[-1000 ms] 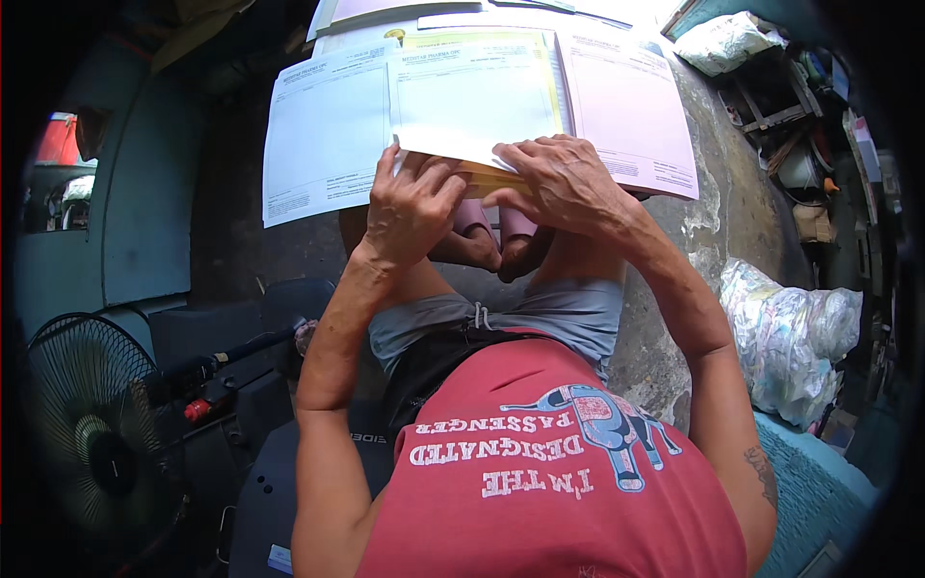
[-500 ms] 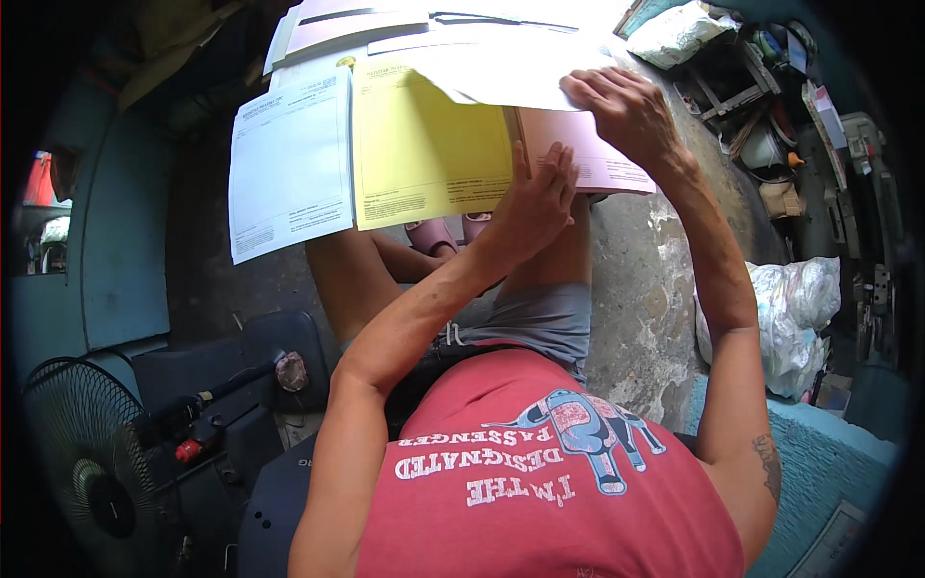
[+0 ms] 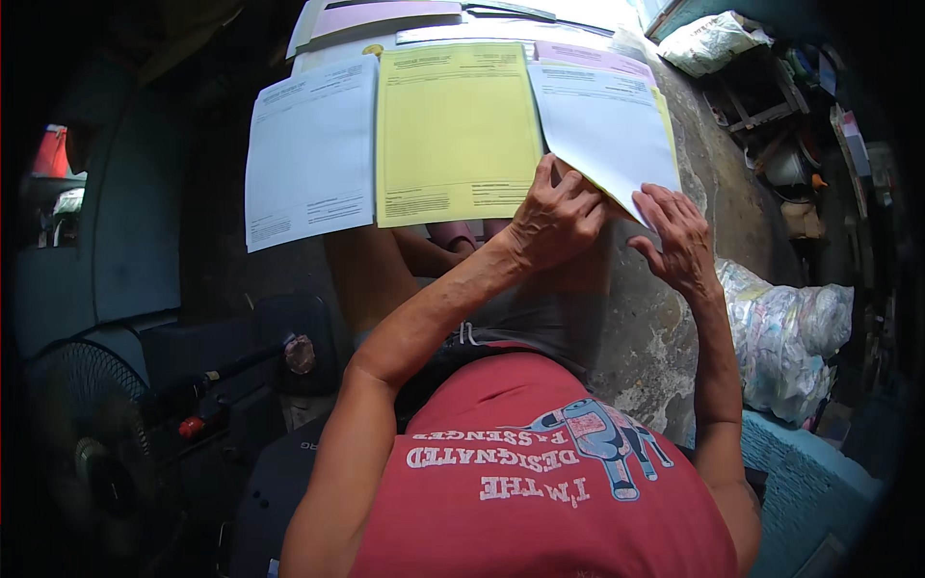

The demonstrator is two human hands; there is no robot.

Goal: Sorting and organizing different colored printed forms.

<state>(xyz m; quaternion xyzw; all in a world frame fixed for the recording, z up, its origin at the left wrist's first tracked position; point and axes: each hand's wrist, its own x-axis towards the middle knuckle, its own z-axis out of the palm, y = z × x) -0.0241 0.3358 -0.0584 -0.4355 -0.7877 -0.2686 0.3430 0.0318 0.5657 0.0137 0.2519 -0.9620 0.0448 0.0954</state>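
Three stacks of printed forms lie side by side: a white stack (image 3: 310,159) at left, a yellow stack (image 3: 458,135) in the middle and a pink stack (image 3: 588,53) at right. Over the pink stack lies a white sheet (image 3: 612,120), slightly askew, with a yellow sheet (image 3: 665,111) showing along its right edge. My left hand (image 3: 559,217) has its fingers curled at the lower left edge of these upper sheets; its fingertips are partly hidden. Beside their lower right corner, my right hand (image 3: 677,231) rests its fingertips on the white sheet, thumb spread apart.
More paper piles (image 3: 385,16) lie at the far end of the table. A clear plastic bag of papers (image 3: 785,328) stands on the right near a turquoise ledge (image 3: 800,482). A fan (image 3: 92,414) is at lower left. A white sack (image 3: 711,43) sits at far right.
The white sheet, raised over the yellow and pink stacks before, now lies on the right-hand stack. My right hand came down towards me; my left hand curled at the sheets' lower edge.
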